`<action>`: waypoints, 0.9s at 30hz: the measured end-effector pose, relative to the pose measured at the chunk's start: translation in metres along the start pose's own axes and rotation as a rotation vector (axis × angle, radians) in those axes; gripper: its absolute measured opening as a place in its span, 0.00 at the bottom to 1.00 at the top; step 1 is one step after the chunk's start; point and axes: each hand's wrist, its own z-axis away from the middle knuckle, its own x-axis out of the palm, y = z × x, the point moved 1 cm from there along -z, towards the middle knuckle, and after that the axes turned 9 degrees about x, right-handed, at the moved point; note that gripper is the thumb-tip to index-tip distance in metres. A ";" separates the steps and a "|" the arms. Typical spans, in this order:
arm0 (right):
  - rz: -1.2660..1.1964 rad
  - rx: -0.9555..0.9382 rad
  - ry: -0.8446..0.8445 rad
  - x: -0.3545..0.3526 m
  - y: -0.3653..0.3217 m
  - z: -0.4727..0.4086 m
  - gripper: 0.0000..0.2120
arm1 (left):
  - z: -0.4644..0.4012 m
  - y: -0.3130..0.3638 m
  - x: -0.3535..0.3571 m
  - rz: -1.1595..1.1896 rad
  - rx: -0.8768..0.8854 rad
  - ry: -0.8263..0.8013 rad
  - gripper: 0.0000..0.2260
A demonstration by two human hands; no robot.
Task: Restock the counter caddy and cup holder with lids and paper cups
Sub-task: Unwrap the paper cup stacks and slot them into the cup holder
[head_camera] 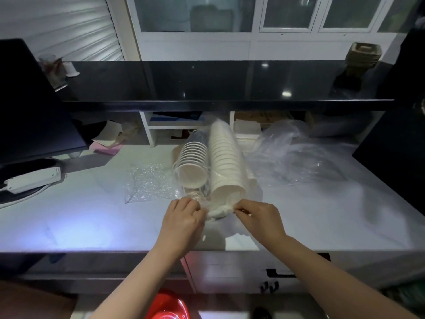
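My left hand (184, 215) and right hand (257, 215) each pinch the plastic wrap (213, 209) at the near end of two sleeved cup stacks (220, 162) lying on the worktop (92, 217); unwrapping step, next pull it apart.

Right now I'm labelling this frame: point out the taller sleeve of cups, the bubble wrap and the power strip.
taller sleeve of cups (226, 162), head view, middle of the stack's side.
bubble wrap (149, 181), head view, its centre.
power strip (32, 180), head view, top face.
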 end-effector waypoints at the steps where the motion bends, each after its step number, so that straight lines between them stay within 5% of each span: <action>1: -0.014 0.025 -0.008 0.000 -0.001 0.000 0.01 | -0.005 0.004 -0.002 0.007 0.047 0.010 0.04; 5: 0.006 0.041 -0.007 -0.003 -0.005 -0.005 0.02 | -0.020 0.007 -0.001 0.026 0.052 0.036 0.04; 10: -0.181 0.345 0.012 -0.029 0.009 -0.020 0.02 | -0.024 -0.019 -0.015 0.152 -0.274 0.078 0.05; 14: -0.478 0.587 0.054 -0.051 0.029 -0.024 0.06 | -0.023 -0.030 -0.032 0.714 -0.759 0.136 0.05; 20: -0.524 0.686 0.071 -0.056 0.039 -0.011 0.04 | -0.018 -0.019 -0.037 1.304 -0.796 -0.062 0.03; 23: -0.401 0.580 0.151 -0.055 0.021 -0.001 0.10 | -0.015 -0.012 -0.038 1.190 -0.667 -0.255 0.12; 27: -0.238 0.012 0.209 -0.046 -0.026 0.013 0.07 | -0.005 -0.006 -0.024 0.650 -0.415 -0.472 0.19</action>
